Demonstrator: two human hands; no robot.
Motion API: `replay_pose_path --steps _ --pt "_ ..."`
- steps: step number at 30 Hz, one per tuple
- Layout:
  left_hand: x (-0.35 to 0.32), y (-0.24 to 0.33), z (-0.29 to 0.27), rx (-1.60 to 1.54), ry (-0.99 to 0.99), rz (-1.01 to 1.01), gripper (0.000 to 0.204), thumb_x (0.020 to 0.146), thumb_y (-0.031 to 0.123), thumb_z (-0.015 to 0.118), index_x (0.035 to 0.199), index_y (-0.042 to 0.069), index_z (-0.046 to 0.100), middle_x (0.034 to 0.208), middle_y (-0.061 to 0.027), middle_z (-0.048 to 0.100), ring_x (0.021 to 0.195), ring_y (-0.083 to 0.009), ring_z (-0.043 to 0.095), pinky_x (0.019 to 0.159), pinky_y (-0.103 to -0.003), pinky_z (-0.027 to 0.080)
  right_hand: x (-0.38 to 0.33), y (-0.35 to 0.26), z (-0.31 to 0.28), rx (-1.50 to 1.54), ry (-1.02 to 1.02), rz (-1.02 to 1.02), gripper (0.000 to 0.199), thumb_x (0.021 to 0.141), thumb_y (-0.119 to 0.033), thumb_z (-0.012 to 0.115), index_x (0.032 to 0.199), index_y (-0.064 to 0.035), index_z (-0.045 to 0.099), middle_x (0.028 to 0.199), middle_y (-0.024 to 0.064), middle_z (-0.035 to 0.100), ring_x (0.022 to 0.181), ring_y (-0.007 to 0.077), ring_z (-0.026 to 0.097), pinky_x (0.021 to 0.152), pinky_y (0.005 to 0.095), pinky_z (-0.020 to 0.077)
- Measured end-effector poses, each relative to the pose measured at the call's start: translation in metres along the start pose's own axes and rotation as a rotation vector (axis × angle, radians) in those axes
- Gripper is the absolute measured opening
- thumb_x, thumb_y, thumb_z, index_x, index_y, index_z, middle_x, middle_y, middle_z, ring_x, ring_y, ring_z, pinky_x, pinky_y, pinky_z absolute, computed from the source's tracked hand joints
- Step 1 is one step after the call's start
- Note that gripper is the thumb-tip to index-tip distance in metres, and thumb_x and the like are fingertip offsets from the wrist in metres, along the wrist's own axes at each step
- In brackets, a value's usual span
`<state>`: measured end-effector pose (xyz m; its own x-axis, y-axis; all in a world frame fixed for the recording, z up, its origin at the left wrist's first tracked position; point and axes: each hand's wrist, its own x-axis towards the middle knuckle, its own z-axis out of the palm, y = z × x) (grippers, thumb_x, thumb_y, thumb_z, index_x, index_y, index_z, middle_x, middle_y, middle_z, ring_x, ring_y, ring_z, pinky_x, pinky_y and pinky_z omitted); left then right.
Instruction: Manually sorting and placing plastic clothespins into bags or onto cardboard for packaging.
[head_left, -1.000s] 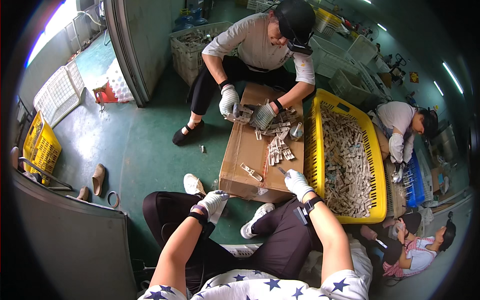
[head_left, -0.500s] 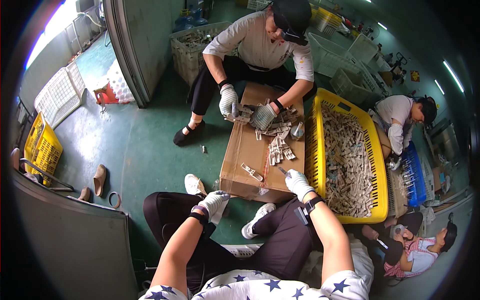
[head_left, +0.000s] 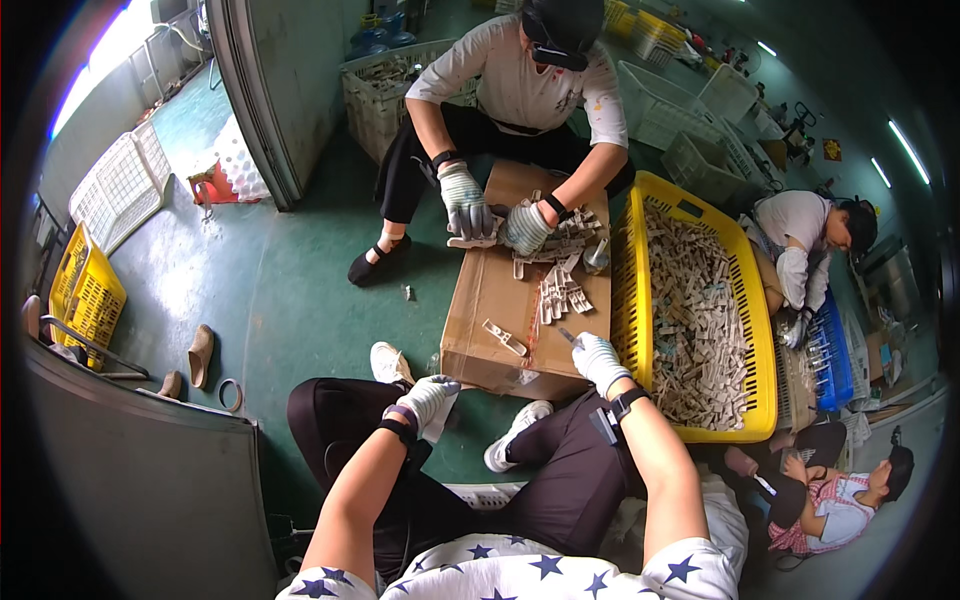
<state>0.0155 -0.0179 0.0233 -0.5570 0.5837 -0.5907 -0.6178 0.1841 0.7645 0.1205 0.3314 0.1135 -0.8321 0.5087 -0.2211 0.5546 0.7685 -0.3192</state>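
My left hand [head_left: 430,400], in a white knit glove, rests on my knee with nothing in it. My right hand [head_left: 596,358], also gloved, hovers at the near right corner of a brown cardboard box [head_left: 500,300] and pinches a small thin tool [head_left: 567,336]. On the box lie a single pale plastic part [head_left: 505,338] and a small pile of similar parts [head_left: 560,285]. A person sitting opposite handles parts with both gloved hands [head_left: 495,215] over the far end of the box.
A yellow crate [head_left: 630,300] filled with several pale parts stands right of the box. Two more people sit at the right by a blue tray [head_left: 832,360]. White and yellow crates [head_left: 85,290] and a grey cabinet [head_left: 270,90] stand on the green floor at left.
My hands have barely moved. The person opposite has kept working the parts in both hands and leaned slightly.
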Motion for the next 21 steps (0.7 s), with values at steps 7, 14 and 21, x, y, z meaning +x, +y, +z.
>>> replay_pose_path --steps 7,14,21 --pt "-0.015 0.014 0.007 -0.049 -0.012 -0.096 0.01 0.092 0.018 0.064 0.092 0.009 0.064 0.078 -0.0031 0.065 0.065 -0.0191 0.062 0.06 -0.036 0.051 -0.003 0.001 -0.004 0.006 -0.015 0.012 0.021 0.085 -0.022 0.056 0.099 -0.0069 0.062 0.094 0.0234 0.066 0.091 0.0427 0.062 0.079 0.0477 0.0508" --pt "-0.016 0.011 0.009 0.009 0.001 -0.116 0.01 0.092 0.019 0.064 0.09 0.009 0.063 0.076 -0.0031 0.063 0.063 -0.019 0.06 0.059 -0.035 0.051 0.0 0.008 -0.003 -0.001 -0.032 0.018 0.023 0.086 -0.022 0.055 0.102 -0.0065 0.062 0.097 0.0238 0.066 0.094 0.0426 0.062 0.08 0.0468 0.05" --pt "-0.01 0.005 0.006 0.038 0.002 -0.062 0.009 0.091 0.018 0.064 0.09 0.01 0.062 0.076 -0.0026 0.062 0.063 -0.0193 0.06 0.057 -0.036 0.051 -0.002 0.002 -0.004 0.0 -0.017 0.009 0.022 0.086 -0.021 0.056 0.102 -0.0069 0.061 0.097 0.0236 0.066 0.093 0.0426 0.062 0.08 0.0467 0.0502"
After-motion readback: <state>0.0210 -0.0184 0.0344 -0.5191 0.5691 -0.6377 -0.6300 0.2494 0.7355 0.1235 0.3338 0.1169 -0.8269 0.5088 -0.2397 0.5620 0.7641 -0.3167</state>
